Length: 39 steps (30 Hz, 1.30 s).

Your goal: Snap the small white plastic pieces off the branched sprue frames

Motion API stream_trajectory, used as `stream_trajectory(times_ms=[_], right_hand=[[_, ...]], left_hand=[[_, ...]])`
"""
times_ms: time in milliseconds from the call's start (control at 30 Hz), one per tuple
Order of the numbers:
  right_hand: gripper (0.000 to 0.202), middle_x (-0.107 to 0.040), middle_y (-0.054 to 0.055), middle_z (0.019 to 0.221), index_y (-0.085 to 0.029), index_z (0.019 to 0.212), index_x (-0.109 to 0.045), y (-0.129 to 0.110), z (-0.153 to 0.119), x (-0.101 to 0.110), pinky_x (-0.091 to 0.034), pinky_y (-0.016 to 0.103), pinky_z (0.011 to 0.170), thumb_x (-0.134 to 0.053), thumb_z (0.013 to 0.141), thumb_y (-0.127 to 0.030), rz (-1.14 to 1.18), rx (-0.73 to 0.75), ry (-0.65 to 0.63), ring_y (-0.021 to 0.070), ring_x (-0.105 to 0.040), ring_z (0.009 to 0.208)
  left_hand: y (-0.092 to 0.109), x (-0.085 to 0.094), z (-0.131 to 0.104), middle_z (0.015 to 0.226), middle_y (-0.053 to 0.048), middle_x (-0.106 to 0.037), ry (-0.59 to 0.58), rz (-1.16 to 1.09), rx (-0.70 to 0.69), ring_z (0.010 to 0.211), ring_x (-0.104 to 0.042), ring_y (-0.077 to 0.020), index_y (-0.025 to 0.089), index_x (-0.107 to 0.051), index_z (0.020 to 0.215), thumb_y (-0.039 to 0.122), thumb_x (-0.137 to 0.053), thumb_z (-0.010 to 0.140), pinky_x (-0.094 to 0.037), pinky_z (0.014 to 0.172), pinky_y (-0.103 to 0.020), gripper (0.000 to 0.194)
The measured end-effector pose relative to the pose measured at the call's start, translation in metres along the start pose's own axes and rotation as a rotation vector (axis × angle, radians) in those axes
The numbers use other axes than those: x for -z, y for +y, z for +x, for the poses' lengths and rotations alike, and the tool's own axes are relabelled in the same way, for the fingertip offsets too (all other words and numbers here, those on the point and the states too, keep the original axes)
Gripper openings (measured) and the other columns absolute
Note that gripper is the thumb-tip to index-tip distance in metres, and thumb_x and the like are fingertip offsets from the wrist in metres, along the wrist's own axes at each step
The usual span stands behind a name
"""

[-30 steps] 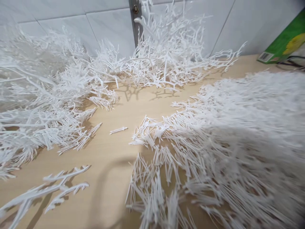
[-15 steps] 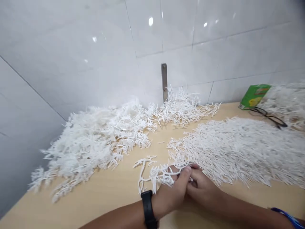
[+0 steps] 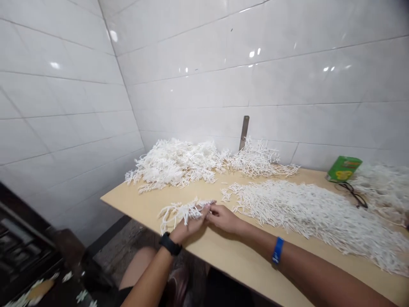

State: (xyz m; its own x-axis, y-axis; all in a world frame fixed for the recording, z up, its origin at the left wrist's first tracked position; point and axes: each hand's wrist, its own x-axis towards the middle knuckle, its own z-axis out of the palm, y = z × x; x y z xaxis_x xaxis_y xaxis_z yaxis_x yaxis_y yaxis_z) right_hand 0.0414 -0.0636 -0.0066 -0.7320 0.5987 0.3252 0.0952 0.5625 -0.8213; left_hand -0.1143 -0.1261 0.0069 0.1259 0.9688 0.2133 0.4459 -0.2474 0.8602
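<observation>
A bunch of thin white branching strands (image 3: 177, 212) is gripped in my left hand (image 3: 193, 224) and trails out over the table to the left. My right hand (image 3: 223, 218) is up against the left one, its thumb and fingers pinched together at the right end of the bunch. What sits between the right fingertips is too small and covered to make out. Both hands are low over the near edge of the table. Close to the right hand lies a wide spread of thin white strands (image 3: 306, 211), laid mostly lengthwise.
A tangled white heap (image 3: 179, 164) fills the back left of the wooden table (image 3: 128, 197), with a smaller heap (image 3: 258, 160) by a metal bar (image 3: 244, 132) on the wall. At right are a green box (image 3: 344, 169), dark-framed glasses (image 3: 356, 197) and another white heap (image 3: 386, 187).
My view has pulled back and swung left, bringing the table's left edge and the floor into sight. Both hands stay together, with the white bunch still in the left one.
</observation>
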Motion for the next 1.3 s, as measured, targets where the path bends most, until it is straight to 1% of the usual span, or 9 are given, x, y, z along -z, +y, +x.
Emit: stream_trajectory(times_ms=[100, 267, 433, 700, 767, 867, 933, 1100, 1300], right_hand=[[0.024, -0.071, 0.006, 0.083, -0.014, 0.085, -0.070, -0.001, 0.011, -0.015, -0.050, 0.028, 0.071, -0.050, 0.093, -0.024, -0.008, 0.035, 0.041, 0.0182, -0.064, 0.076], [0.018, -0.071, 0.006, 0.087, -0.015, 0.091, -0.070, 0.001, 0.008, -0.015, -0.048, 0.028, 0.072, -0.054, 0.090, -0.022, -0.042, 0.066, 0.049, 0.0185, -0.063, 0.079], [0.026, -0.072, 0.008, 0.091, -0.016, 0.092, -0.070, 0.003, 0.006, -0.012, -0.048, 0.031, 0.075, -0.049, 0.095, -0.031, -0.055, 0.084, 0.041, 0.0206, -0.064, 0.083], [0.037, -0.069, 0.004, 0.076, -0.017, 0.080, -0.068, 0.002, 0.004, -0.012, -0.049, 0.029, 0.069, -0.045, 0.098, -0.040, -0.077, 0.045, 0.065, 0.0173, -0.062, 0.070], [0.033, -0.070, 0.005, 0.078, -0.016, 0.085, -0.070, 0.002, 0.004, -0.011, -0.050, 0.028, 0.066, -0.048, 0.096, -0.038, -0.077, 0.028, 0.087, 0.0172, -0.063, 0.070], [0.027, -0.073, 0.009, 0.095, -0.016, 0.099, -0.072, 0.001, 0.002, -0.009, -0.052, 0.029, 0.067, -0.055, 0.093, -0.036, -0.070, 0.019, 0.124, 0.0192, -0.066, 0.077], [0.025, -0.073, 0.010, 0.103, -0.017, 0.101, -0.073, 0.001, 0.000, -0.007, -0.054, 0.030, 0.069, -0.057, 0.091, -0.034, -0.075, 0.033, 0.146, 0.0211, -0.068, 0.085], [0.018, -0.074, 0.008, 0.097, -0.022, 0.093, -0.076, 0.005, -0.008, -0.001, -0.054, 0.035, 0.084, -0.059, 0.092, -0.029, -0.151, 0.123, 0.171, 0.0237, -0.067, 0.095], [0.019, -0.072, 0.006, 0.090, -0.023, 0.088, -0.074, 0.001, -0.012, -0.001, -0.053, 0.031, 0.078, -0.056, 0.094, -0.026, -0.208, 0.155, 0.052, 0.0201, -0.066, 0.086]], left_hand=[[-0.012, 0.001, -0.001, 0.128, -0.010, -0.068, 0.058, -0.043, 0.065, 0.125, -0.060, -0.0225, 0.016, -0.063, 0.129, 0.053, -0.026, 0.100, -0.041, 0.113, -0.042, 0.059], [-0.017, -0.005, -0.003, 0.129, -0.009, -0.068, 0.141, -0.068, 0.085, 0.133, -0.052, -0.0249, 0.018, -0.067, 0.123, 0.056, -0.041, 0.094, -0.028, 0.121, -0.042, 0.054], [-0.021, -0.006, -0.005, 0.128, -0.011, -0.067, 0.149, -0.132, 0.108, 0.126, -0.058, -0.0240, 0.016, -0.063, 0.126, 0.056, -0.031, 0.097, -0.041, 0.112, -0.040, 0.059], [-0.028, -0.006, -0.002, 0.122, -0.008, -0.071, 0.119, -0.174, 0.065, 0.126, -0.058, -0.0233, 0.020, -0.064, 0.124, 0.056, -0.033, 0.097, -0.040, 0.113, -0.041, 0.055], [-0.025, -0.005, -0.002, 0.121, -0.008, -0.071, 0.115, -0.160, 0.047, 0.125, -0.059, -0.0235, 0.019, -0.064, 0.124, 0.057, -0.034, 0.096, -0.040, 0.113, -0.041, 0.056], [-0.019, -0.004, -0.002, 0.119, -0.008, -0.072, 0.118, -0.110, 0.029, 0.120, -0.062, -0.0236, 0.018, -0.066, 0.121, 0.057, -0.036, 0.096, -0.041, 0.112, -0.039, 0.056], [-0.017, -0.005, -0.004, 0.118, -0.008, -0.073, 0.131, -0.065, 0.021, 0.117, -0.064, -0.0236, 0.017, -0.068, 0.119, 0.056, -0.037, 0.096, -0.043, 0.111, -0.037, 0.055], [-0.022, -0.015, -0.010, 0.106, -0.008, -0.076, 0.226, 0.061, 0.029, 0.107, -0.068, -0.0251, 0.020, -0.072, 0.111, 0.053, -0.042, 0.095, -0.045, 0.109, -0.039, 0.047], [-0.032, -0.014, -0.023, 0.113, -0.006, -0.074, 0.251, 0.186, -0.011, 0.110, -0.066, -0.0259, 0.026, -0.068, 0.118, 0.042, -0.045, 0.096, -0.046, 0.105, -0.040, 0.036]])
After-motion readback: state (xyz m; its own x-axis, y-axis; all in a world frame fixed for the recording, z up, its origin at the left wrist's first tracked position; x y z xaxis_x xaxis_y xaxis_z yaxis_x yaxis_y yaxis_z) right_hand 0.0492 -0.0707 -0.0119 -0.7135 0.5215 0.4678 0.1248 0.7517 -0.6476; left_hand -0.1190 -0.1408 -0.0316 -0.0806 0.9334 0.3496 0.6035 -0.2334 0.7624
